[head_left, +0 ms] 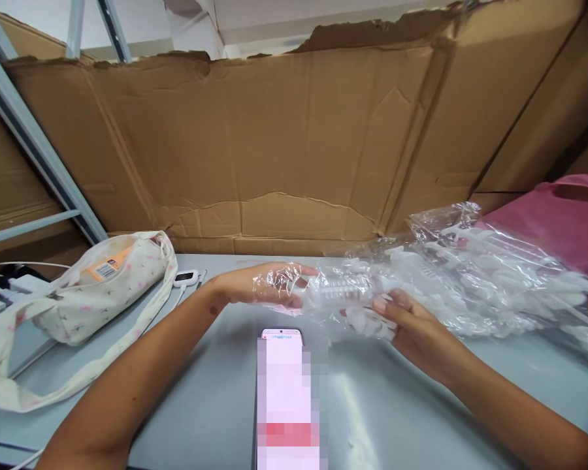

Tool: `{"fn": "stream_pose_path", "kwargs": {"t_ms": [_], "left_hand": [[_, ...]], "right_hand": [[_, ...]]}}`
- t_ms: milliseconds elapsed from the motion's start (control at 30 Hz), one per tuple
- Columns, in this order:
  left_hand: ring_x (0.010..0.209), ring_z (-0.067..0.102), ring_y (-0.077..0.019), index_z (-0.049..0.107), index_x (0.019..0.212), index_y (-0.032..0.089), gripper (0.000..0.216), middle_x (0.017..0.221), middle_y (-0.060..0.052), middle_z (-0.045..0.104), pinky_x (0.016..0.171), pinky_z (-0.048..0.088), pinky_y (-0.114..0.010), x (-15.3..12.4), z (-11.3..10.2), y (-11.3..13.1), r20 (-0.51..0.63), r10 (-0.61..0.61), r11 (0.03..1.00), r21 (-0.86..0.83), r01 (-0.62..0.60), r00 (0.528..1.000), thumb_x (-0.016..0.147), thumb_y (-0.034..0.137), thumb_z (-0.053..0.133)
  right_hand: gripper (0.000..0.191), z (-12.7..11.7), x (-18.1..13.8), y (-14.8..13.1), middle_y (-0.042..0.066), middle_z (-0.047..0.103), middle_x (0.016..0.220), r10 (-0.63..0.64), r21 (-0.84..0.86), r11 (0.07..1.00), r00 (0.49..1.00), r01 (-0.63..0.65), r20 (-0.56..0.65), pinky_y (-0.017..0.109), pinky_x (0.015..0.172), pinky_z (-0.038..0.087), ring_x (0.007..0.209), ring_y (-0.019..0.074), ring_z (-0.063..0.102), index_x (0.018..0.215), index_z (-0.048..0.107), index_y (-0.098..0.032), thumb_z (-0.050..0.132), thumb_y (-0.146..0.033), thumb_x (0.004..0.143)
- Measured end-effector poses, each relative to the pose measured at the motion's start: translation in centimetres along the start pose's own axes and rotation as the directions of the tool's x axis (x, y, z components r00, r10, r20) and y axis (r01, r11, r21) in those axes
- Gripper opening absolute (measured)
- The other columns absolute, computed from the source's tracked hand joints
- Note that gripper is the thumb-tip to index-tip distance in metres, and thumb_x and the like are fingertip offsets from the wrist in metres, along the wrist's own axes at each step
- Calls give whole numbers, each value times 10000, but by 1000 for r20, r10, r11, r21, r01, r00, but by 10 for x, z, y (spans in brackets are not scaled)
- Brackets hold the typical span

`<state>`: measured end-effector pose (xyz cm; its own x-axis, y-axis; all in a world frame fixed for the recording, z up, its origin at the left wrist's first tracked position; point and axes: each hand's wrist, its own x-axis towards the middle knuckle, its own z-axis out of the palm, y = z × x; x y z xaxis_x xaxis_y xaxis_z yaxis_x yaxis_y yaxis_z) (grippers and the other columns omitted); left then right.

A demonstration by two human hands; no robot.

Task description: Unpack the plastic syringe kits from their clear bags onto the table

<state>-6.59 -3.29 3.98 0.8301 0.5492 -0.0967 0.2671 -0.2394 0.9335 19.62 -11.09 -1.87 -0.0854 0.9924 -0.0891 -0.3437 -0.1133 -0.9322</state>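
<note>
My left hand reaches into the open end of a clear plastic bag, the film lying over its fingers. Those fingers curl around the white end of a clear cylinder with ridges or marks along it, which lies sideways inside the film. At the cylinder's other end, my right hand is closed, gripping the crinkled bag with thumb and fingers. White plastic pieces hang just below, between the hands. Glare on the film hides the exact finger contacts.
A phone lies in front on the grey table. More bagged white plastic parts spread right, before a pink bag. Left are a floral pouch and a small white device. Cardboard walls the back.
</note>
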Motion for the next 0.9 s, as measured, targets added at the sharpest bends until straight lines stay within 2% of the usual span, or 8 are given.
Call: {"fn": "stream_pose_path", "kwargs": {"t_ms": [167,367,533,667,733,800,833,900], "left_hand": [[878,665,-194,607,1216,306,500,1133,-67,650,704,544,-301,0,0,2,-161,49,999,14,-47,986,732,354,724],[880,621,-175,606,1224,271,476,1140,-74,622,689,567,-290,-10,-6,12,-311,139,987,116,-108,940,755,303,679],[838,584,-139,564,1263,277,516,1204,-73,562,713,591,-308,-19,-9,-8,-530,200,977,166,-131,824,759,318,665],[767,590,-102,523,1269,238,522,1205,-61,561,737,590,-315,-32,-16,-37,-711,200,979,177,-104,674,774,361,636],[733,600,-104,494,1283,202,550,1231,-84,549,725,585,-335,-40,-21,-49,-785,166,983,179,-39,597,779,392,609],[689,610,-120,493,1286,188,543,1206,-95,573,715,567,-354,-47,-24,-55,-822,139,964,240,115,552,793,403,569],[671,615,-132,508,1280,194,523,1177,-90,597,722,552,-360,-50,-25,-56,-824,136,933,293,208,550,802,400,549],[666,630,-162,542,1264,217,476,1109,-73,649,746,517,-357,-53,-23,-57,-798,123,843,398,362,589,821,386,510]], "right_hand": [[425,0,0,-1,15,717,1070,-14,-43,999,1000,13,-1,315,838,503,960,204,685,1123,571,-305,749,-354,741],[416,-4,0,-9,24,715,1086,-45,-66,997,998,41,-51,302,783,526,919,201,692,1106,608,-308,758,-377,725],[433,-7,1,-21,32,703,1109,-87,-122,990,992,75,-91,257,707,544,933,191,677,1152,606,-300,730,-395,748],[382,-10,3,-28,25,713,1082,-140,-119,986,965,115,-223,229,629,545,917,192,683,1117,615,-305,720,-365,755],[345,-12,4,-31,8,720,1057,-170,-96,984,944,148,-281,238,654,554,946,198,683,1094,621,-327,708,-350,761],[313,-13,6,-33,-1,719,1064,-183,-75,983,925,168,-332,257,736,560,997,204,673,1070,627,-333,698,-348,766],[304,-13,6,-33,-1,715,1081,-183,-67,983,918,170,-351,267,778,557,1023,209,665,1063,628,-331,695,-352,767],[303,-12,8,-32,0,698,1132,-171,-56,985,914,162,-367,285,819,555,1057,219,652,1066,626,-324,686,-360,771]]}}
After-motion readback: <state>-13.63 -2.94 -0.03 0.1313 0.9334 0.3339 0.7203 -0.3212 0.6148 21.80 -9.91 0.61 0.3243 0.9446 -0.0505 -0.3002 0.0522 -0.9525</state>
